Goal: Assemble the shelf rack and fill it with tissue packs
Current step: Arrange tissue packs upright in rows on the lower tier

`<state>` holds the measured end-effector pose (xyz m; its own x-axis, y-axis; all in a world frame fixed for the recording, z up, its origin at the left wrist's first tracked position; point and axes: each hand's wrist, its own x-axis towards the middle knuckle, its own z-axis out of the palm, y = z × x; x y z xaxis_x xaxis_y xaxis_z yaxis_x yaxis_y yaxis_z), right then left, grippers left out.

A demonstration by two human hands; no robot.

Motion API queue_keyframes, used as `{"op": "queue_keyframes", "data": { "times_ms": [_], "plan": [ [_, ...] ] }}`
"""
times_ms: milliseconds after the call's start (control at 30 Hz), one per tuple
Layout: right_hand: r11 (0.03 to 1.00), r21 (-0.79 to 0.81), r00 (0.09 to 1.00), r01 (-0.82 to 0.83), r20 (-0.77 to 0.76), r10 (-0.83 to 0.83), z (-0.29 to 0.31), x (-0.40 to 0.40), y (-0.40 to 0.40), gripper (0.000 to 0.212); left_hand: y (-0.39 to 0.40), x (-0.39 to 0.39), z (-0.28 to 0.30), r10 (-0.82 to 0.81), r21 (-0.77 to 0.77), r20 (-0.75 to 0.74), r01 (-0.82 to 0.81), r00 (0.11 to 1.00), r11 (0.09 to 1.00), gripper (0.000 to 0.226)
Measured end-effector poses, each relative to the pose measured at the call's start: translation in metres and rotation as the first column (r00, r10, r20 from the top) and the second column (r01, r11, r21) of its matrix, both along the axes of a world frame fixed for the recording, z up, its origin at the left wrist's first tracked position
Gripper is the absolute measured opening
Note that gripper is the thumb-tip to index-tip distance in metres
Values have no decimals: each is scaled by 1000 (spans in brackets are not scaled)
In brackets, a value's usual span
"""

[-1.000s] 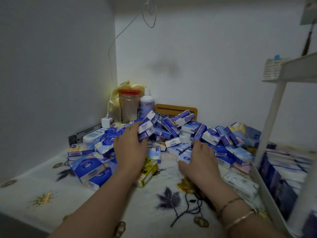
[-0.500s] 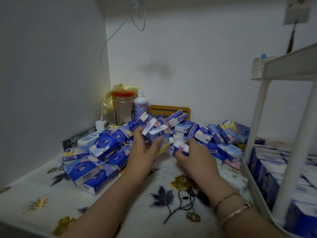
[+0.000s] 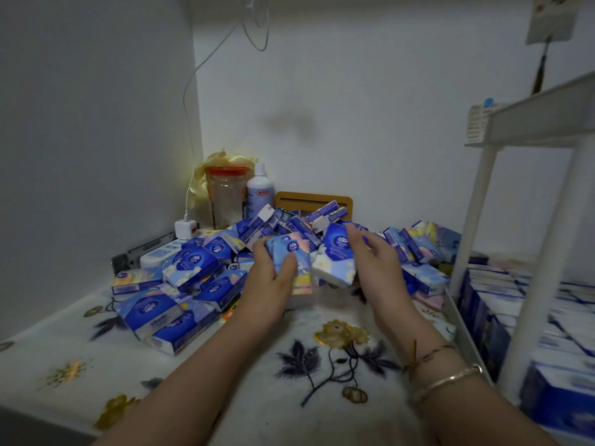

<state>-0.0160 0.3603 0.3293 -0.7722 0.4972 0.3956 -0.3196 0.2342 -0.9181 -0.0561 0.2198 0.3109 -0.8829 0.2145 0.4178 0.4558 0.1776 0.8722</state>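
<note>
Packs [image 3: 291,263] sit upright in our left hand [image 3: 273,284], fingers curled round them. Our right hand [image 3: 375,268] grips another pack [image 3: 336,262]; the rack [image 3: 547,201] lies rightward, nearer those fingers.

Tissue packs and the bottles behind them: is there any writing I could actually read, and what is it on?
None reads clearly.
Tissue packs: round white logo and a brand word, too blurred to read.
Pack in the left hand: logo only, lettering too small.
White bottle: red label with characters, too small to read.
Tag on the rack's upper shelf: lines of print, blurred.
Paper on the wall: illegible.
</note>
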Motion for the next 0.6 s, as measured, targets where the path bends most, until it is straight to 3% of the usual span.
{"op": "queue_keyframes", "data": {
  "times_ms": [167, 300, 367, 467, 533, 600],
  "plan": [
    [971, 236, 992, -51, -104, 77, -3, 8, -16, 28, 3, 20, 4, -88, 23, 57, 87, 994, 996, 30],
    [945, 327, 992, 26, -126, 16, -6, 16, -33, 18, -4, 43, 10, -155, 37, 86, 152, 984, 988, 73],
    [969, 231, 994, -84, -42, 97, 0, 24, -42, 24, -10, 50, 18, -186, 52, 89, 182, 979, 982, 62],
    [942, 0, 935, -335, 125, 332, 12, 47, -52, 61, -23, 67, 27, -229, 49, 84, 225, 970, 973, 46],
    [891, -98, 880, -443, 142, 453, 15, 57, -53, 72, -26, 75, 29, -179, -16, 42, 180, 983, 984, 59],
    [802, -257, 817, -539, 74, 572, 19, 76, -48, 67, -26, 87, 34, -112, -91, -12, 110, 994, 990, 75]
  ]
}}
